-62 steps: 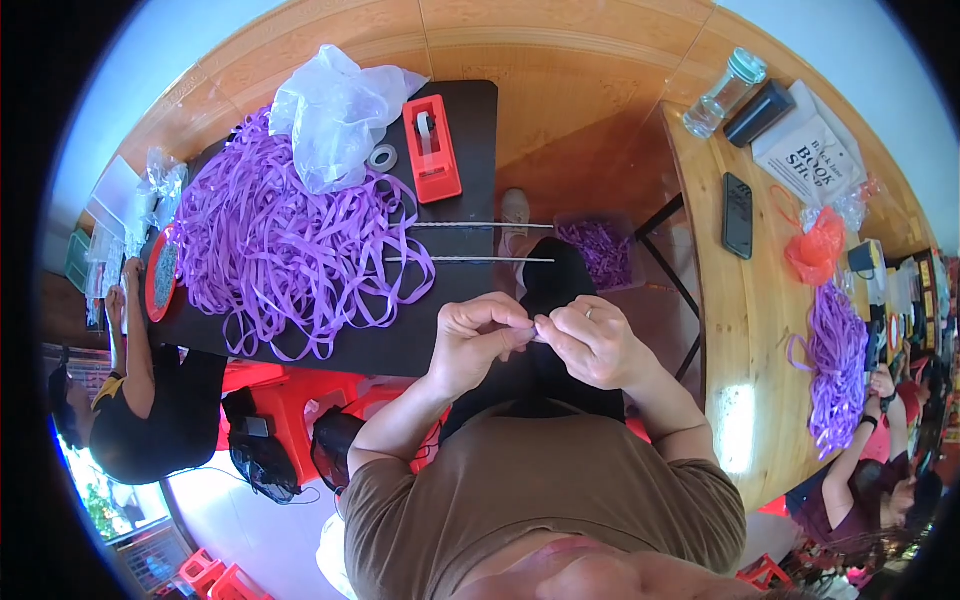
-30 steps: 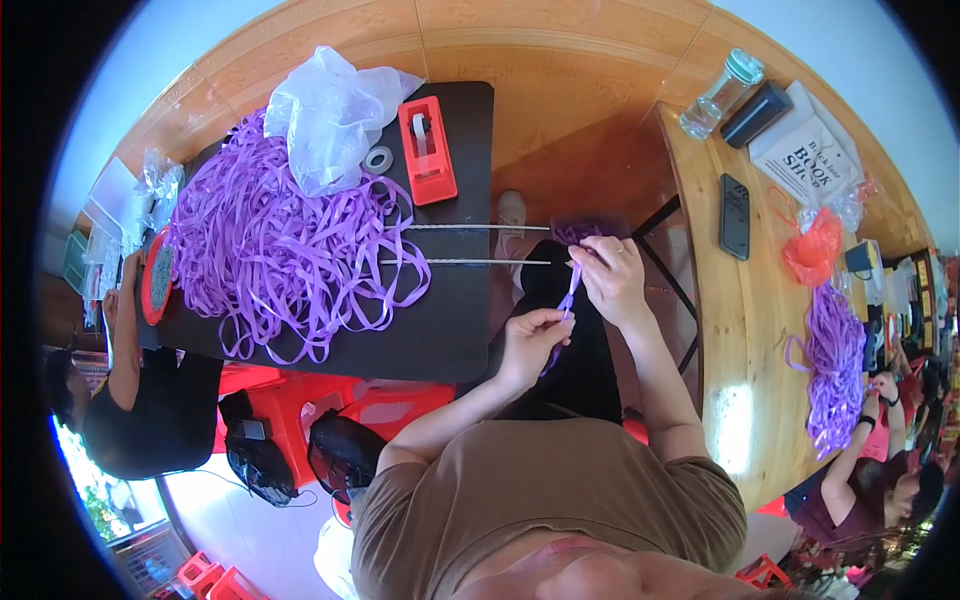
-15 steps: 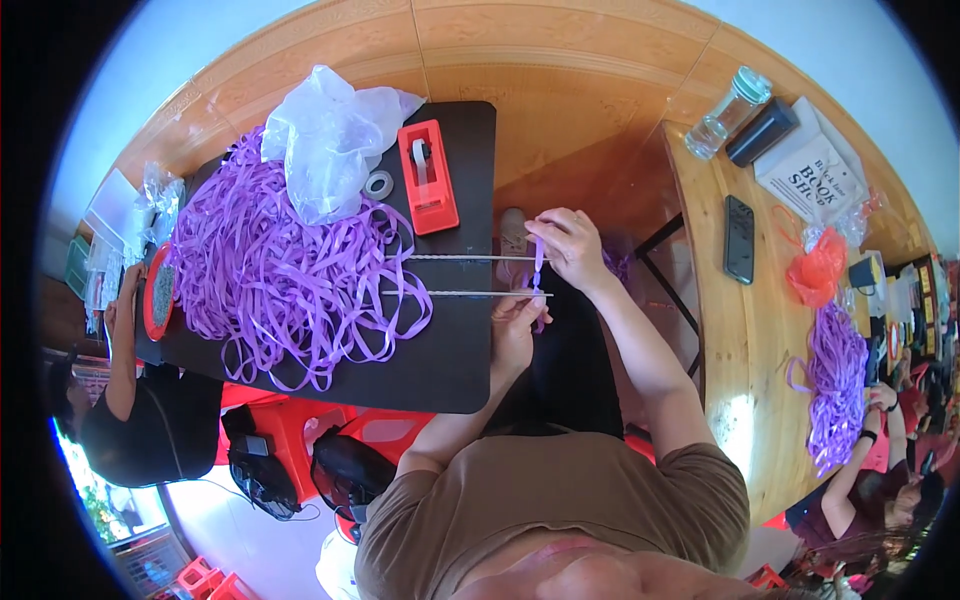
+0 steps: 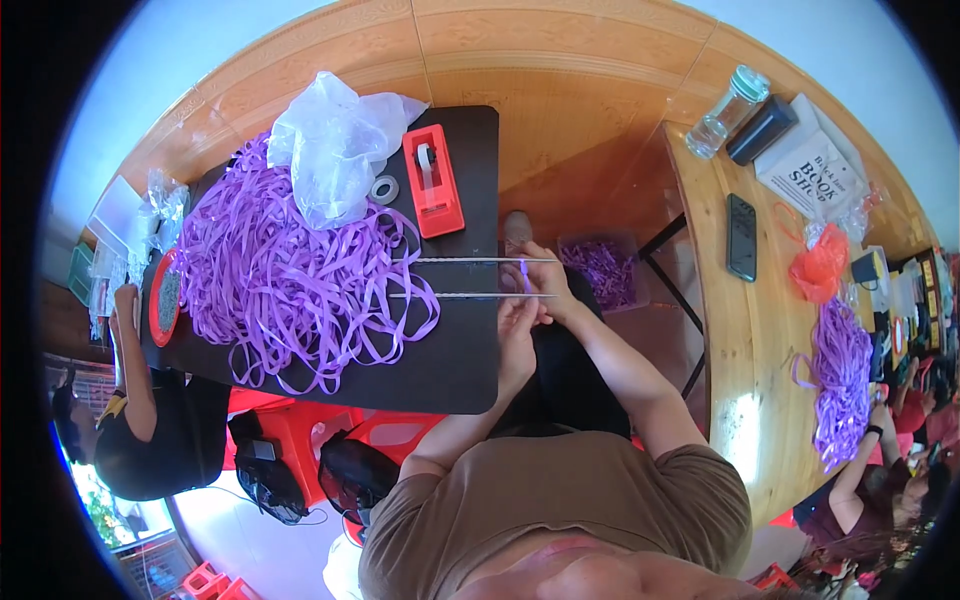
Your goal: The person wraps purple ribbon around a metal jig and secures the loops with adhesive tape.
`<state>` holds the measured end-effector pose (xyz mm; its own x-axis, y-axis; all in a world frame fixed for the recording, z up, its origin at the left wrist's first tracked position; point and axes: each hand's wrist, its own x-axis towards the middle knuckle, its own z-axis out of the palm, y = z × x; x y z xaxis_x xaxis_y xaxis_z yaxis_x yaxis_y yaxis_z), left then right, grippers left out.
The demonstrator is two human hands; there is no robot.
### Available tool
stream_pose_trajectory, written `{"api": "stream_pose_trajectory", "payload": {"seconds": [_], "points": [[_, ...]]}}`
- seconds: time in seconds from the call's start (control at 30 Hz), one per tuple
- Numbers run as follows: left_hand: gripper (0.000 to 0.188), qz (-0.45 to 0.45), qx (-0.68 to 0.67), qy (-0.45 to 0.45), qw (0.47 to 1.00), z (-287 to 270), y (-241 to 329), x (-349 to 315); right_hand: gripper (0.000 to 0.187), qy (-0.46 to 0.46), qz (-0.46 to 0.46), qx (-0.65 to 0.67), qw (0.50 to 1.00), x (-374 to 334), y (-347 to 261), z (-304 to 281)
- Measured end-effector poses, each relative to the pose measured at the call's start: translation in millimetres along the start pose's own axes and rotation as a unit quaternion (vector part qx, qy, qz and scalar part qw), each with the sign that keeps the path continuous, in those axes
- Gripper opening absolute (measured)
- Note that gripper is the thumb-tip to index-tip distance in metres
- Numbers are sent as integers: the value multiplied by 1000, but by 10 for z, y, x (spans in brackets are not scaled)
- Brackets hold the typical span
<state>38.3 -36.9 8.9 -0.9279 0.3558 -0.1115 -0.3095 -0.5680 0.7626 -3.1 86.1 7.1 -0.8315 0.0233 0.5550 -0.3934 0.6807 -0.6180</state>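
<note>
Two thin metal rods (image 4: 460,296) lie side by side and stick out past the right edge of the dark table. A short purple ribbon (image 4: 525,274) spans the gap near their free ends. My left hand (image 4: 517,335) is closed at the nearer rod, its fingertips pinched on the ribbon there. Close against it, my right hand (image 4: 562,297) wraps round the rod ends with bent fingers, also at the ribbon. Overlapping fingers partly hide the grip. On the table left of the rods spreads a big tangled heap of purple ribbons (image 4: 290,270).
A red tape dispenser (image 4: 447,205), a tape roll (image 4: 384,190) and a clear plastic bag (image 4: 325,150) surround the heap. Below my right forearm stands a bin of purple pieces (image 4: 600,275). The wooden table (image 4: 720,350) at right holds a phone (image 4: 741,237). Other people work at both sides.
My right hand has come down and left from above the far rod to beside my left hand. The upright ribbon end it held is lowered between the rods. The bin shows more fully.
</note>
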Motion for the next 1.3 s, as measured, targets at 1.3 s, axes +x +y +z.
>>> {"api": "stream_pose_trajectory", "payload": {"seconds": [1.3], "points": [[22,19,336,-67,939,-695,222,-936,19,-314,324,369,813,-1730,-1289,-20]]}}
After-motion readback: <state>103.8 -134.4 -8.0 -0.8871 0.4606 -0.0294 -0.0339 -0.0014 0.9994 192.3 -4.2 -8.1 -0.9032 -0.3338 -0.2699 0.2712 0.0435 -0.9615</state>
